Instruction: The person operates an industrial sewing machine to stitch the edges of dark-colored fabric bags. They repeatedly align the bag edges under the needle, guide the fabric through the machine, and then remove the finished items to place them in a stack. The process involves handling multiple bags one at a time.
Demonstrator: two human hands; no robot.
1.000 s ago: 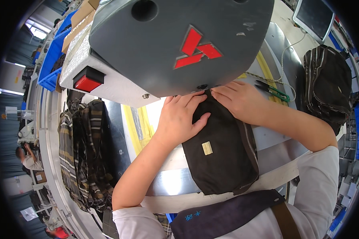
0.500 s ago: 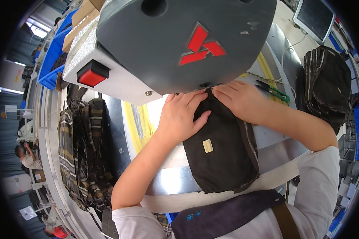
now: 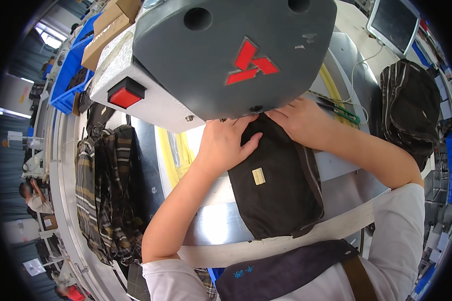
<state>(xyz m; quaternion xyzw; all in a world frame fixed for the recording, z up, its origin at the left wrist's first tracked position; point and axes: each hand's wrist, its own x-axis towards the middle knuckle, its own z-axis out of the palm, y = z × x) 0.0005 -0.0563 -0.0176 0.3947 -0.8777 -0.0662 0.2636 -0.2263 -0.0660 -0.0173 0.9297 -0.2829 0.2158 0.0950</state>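
A black fabric pouch panel (image 3: 276, 200), with a zipper along its right edge and a small pale tab on top, lies lengthwise under the grey machine head (image 3: 196, 65). My left hand (image 3: 223, 143) rests on its far left edge, thumb spread over the cloth and fingers reaching beneath the head. On the far right edge lies my right hand (image 3: 304, 123), its fingers stretched onto the cloth close to the left fingertips. The machine head hides part of the fingertips and the far end of the panel. Green-handled thread snips (image 3: 349, 114) lie beyond my right wrist.
Dark plaid fabric pieces (image 3: 105, 195) are heaped at the left, and black zippered pieces (image 3: 412, 108) are stacked at the right. A red switch (image 3: 126, 95) sits on the white housing. Blue bins (image 3: 65, 95), cardboard boxes and a tablet screen (image 3: 394, 22) stand farther back.
The black panel and both hands have shifted slightly away from me, farther under the machine head. The whole view has also shifted a little. Both hands stay on the cloth.
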